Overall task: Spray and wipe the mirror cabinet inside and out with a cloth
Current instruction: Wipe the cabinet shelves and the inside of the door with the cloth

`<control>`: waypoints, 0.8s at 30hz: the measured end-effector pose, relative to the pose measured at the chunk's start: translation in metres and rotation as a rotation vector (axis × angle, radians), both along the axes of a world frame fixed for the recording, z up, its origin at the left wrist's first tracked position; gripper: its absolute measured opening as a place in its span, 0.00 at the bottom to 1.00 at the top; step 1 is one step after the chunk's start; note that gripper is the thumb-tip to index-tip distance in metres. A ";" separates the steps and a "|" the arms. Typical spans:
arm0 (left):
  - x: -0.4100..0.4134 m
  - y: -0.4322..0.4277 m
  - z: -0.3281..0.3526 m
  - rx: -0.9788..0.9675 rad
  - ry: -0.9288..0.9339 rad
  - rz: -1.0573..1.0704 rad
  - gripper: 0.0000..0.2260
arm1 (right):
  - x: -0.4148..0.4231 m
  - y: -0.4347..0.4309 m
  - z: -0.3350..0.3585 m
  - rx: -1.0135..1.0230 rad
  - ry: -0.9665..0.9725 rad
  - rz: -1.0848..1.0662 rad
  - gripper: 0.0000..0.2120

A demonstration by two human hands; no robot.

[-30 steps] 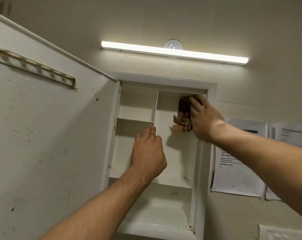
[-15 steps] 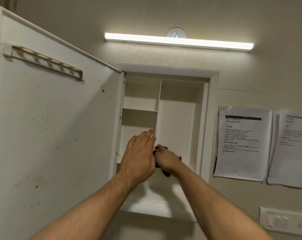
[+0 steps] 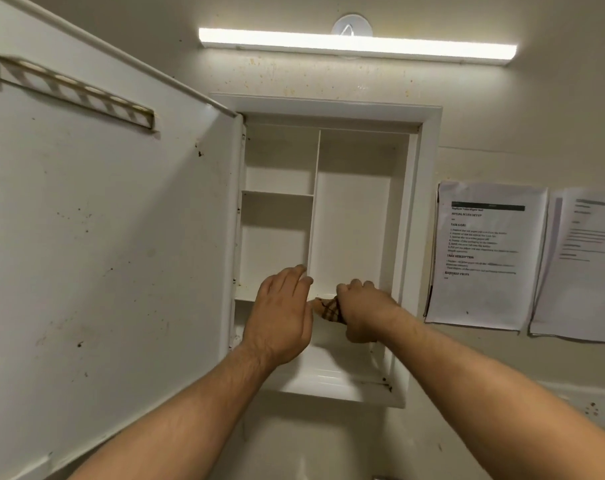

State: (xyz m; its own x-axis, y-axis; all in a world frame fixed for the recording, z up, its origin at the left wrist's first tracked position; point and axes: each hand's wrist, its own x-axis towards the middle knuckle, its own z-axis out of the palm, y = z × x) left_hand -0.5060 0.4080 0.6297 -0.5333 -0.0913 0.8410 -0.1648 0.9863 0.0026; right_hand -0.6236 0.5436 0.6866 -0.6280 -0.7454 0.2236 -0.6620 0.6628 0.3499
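Cloth (image 3: 330, 308), bunched in curled right hand (image 3: 363, 310), at cabinet shelf (image 3: 247, 299) front edge; left hand (image 3: 280, 317) flat, empty, just beside it leftward; shelf runs sideways.

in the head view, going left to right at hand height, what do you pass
open door → left hand → cloth → right hand → printed sheet → second sheet
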 end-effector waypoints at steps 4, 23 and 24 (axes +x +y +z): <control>0.003 -0.012 -0.004 0.031 0.014 0.050 0.20 | -0.015 0.005 0.019 0.164 0.168 -0.001 0.29; 0.020 -0.007 -0.019 0.119 -0.034 0.114 0.21 | 0.020 -0.043 0.009 -0.456 -0.343 0.248 0.05; 0.020 -0.006 -0.019 0.107 -0.054 0.118 0.22 | 0.019 -0.033 0.013 -0.463 -0.393 0.299 0.07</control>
State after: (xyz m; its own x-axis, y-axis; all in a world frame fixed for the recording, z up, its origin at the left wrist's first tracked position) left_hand -0.4859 0.4024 0.6104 -0.5580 -0.2436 0.7933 -0.2827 0.9546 0.0943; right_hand -0.6042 0.5108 0.6993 -0.5094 -0.7821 0.3590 -0.8604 0.4547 -0.2303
